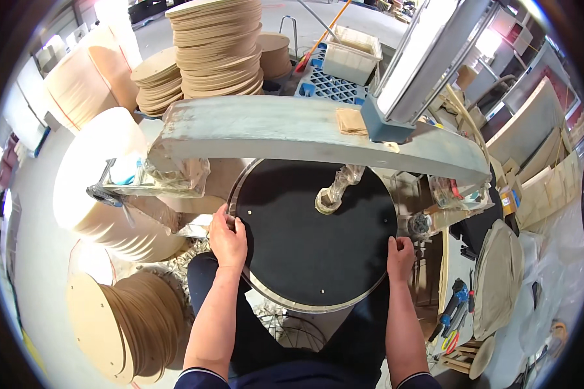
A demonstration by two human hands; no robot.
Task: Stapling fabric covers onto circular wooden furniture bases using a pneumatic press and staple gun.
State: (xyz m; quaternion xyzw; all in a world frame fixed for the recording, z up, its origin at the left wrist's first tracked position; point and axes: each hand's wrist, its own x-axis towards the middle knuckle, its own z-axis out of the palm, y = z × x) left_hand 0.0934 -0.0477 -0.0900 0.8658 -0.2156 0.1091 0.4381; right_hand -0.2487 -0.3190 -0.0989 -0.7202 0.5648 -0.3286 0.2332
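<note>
A large black round board with a pale rim lies in front of me, above my thighs. Several small light dots show on its face. My left hand is wrapped round its left edge, the thumb along the rim. At the opposite edge, my right hand pinches the rim with curled fingers. Over the board's far part, a machine arm wrapped in clear plastic ends in a round tip. Whether that tip touches the board I cannot tell.
A grey curved machine beam spans the far side, with plastic-wrapped brackets at both ends. Tall stacks of brown round boards stand behind it; another stack sits at lower left. Scissors and blue-handled tools lie on the right.
</note>
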